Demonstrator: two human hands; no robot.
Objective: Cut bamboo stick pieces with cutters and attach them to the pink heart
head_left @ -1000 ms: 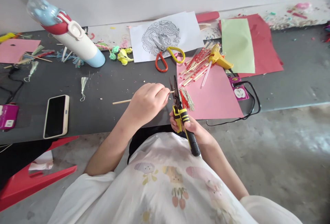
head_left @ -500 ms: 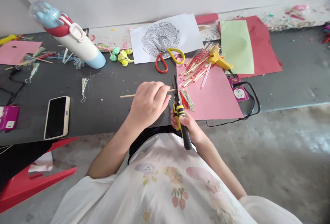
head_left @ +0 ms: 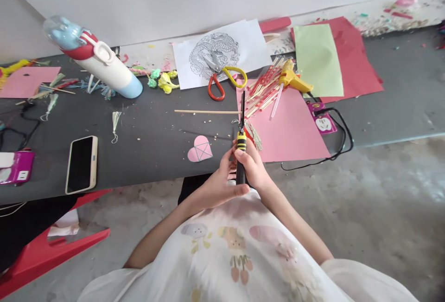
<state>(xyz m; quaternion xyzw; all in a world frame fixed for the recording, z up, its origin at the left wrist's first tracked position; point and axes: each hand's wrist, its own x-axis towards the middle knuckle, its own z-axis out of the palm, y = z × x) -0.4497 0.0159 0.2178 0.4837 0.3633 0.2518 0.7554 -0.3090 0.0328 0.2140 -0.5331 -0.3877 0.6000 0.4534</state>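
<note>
Both my hands grip the black and yellow handles of the cutters at the table's near edge. My right hand wraps the handles from the right, and my left hand presses them from the left and below. The closed blades point away from me and meet the right end of a thin wooden stick, which stretches out to the left above the dark table. A pink paper heart lies just left of my hands. A small red and pale tassel sits right of the blades.
A pink sheet holds striped sticks and a yellow glue gun with its black cord. Red-and-yellow scissors lie on a dragon drawing. Also here: a phone, a tilted bottle, green and red paper.
My left hand let go of the stick and moved down onto the cutter handles. The cutters turned upright with handles squeezed together. The pink heart, hidden before under my left hand, now shows.
</note>
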